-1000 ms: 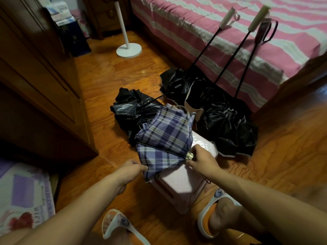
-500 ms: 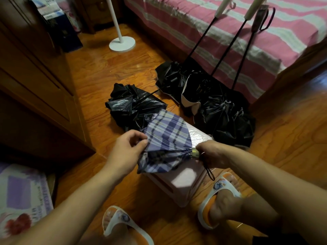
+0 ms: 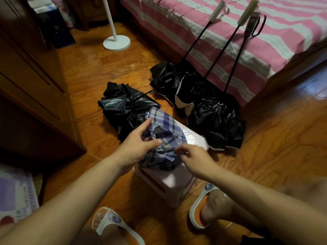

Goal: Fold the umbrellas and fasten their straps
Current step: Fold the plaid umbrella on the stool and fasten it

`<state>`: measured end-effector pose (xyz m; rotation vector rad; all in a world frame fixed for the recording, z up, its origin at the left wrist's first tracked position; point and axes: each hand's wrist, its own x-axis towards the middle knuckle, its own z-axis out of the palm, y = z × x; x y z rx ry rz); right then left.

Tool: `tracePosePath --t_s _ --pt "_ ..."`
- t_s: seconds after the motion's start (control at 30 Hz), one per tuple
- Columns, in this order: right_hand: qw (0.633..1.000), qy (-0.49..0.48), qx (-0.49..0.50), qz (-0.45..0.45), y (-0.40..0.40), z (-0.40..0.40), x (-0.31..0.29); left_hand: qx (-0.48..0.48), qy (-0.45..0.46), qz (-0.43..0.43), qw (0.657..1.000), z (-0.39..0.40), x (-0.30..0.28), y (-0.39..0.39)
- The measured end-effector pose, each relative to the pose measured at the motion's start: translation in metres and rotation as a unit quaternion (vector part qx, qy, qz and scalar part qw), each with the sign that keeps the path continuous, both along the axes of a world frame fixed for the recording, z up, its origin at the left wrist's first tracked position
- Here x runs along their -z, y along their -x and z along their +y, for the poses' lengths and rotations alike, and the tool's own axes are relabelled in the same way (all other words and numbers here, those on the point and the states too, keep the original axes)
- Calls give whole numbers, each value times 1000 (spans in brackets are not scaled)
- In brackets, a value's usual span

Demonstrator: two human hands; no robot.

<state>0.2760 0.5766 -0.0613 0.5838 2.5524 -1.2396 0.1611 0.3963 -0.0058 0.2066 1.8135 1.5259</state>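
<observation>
From the head camera, looking down: a plaid umbrella lies bunched on top of a small pale stool that stands on the wooden floor between the person's slippered feet. The left hand has its grip on the plaid cloth near the stool's left edge, thumb and fingers curled into the folds. The right hand is at the cloth's right side with fingers loosely bent; I cannot tell whether its grip has anything, as the fingertips are blurred. Beyond the stool, four black umbrellas sit half collapsed on the floor, three with long shafts leaning against the edge of a pink striped bed. A white lamp base stands further back.
</observation>
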Motion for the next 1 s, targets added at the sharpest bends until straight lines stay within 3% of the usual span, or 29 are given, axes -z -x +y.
tracePosePath --t_s 0.07,0.13,0.23,0.3,0.4,0.53,0.67,0.73,0.87,1.0 --pt "999 -5 -43 7 2 -4 3 31 40 17 999 1 1 -6" --pt "997 -35 -65 18 9 -2 6 51 115 105 987 2 6 -12" --pt "994 -83 -64 16 18 7 7 -38 203 248 946 3 13 -17" --pt "993 -101 -56 2 20 10 6 -99 177 211 956 0 12 -14" --pt "994 -97 -53 -11 22 11 8 -175 8 24 984 -2 -3 -8" --pt "995 -80 -50 -13 25 9 7 -141 -116 -69 981 1 -16 -7" --pt "998 -34 -51 -29 24 10 6 -89 -134 -68 985 4 -19 -8" --pt "998 6 -49 -27 24 10 6 -69 -122 -20 990 5 -20 -8" --pt "987 163 11 -8 23 12 -2 -60 -54 99 992 5 -24 -7" --pt "956 291 44 -13 24 10 -13 -66 -38 97 992 4 -29 -3"
